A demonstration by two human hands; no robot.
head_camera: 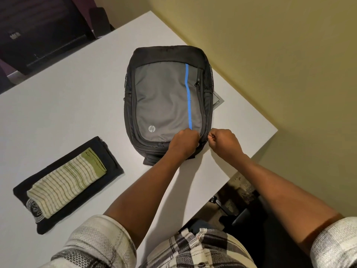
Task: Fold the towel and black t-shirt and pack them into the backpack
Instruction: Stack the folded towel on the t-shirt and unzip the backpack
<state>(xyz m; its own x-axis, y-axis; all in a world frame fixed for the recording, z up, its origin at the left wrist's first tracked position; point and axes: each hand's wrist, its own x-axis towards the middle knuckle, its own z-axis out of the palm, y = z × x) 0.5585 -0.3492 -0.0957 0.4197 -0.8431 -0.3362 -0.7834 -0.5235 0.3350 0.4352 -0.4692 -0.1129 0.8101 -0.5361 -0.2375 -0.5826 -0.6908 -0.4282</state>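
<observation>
While your hands work at the near right corner of the bag, the holdings read as follows.

Item one: backpack [168, 101], grey panel with a blue stripe, lying flat, front face up, toward the far right corner of the tabletop [67, 105]. Its long axis runs from your edge to the far edge; the rounded dark end points away from you, the squared end with the logo lies nearest you. It looks closed.

Item two: black t-shirt [114, 161], folded into a rectangle near the left part of your edge, well apart from the backpack. Its long axis runs slantwise, from your left edge toward the backpack.

Item three: towel [65, 184], cream with green stripes, folded and stacked on top of the t-shirt, lying along the same slant, its solid green end pointing toward the backpack.

Your hands: left hand [183, 141] clenched on the backpack's near edge beside the stripe's end, apparently bracing the fabric. Right hand [222, 141] clenched just off the near right corner, fingers pinched on something small, probably a zip pull; too small to confirm.

Judgement: folding looks finished; opening is the step in hand. The folded stack lies to your left, so your left hand is nearer for the reach.
</observation>
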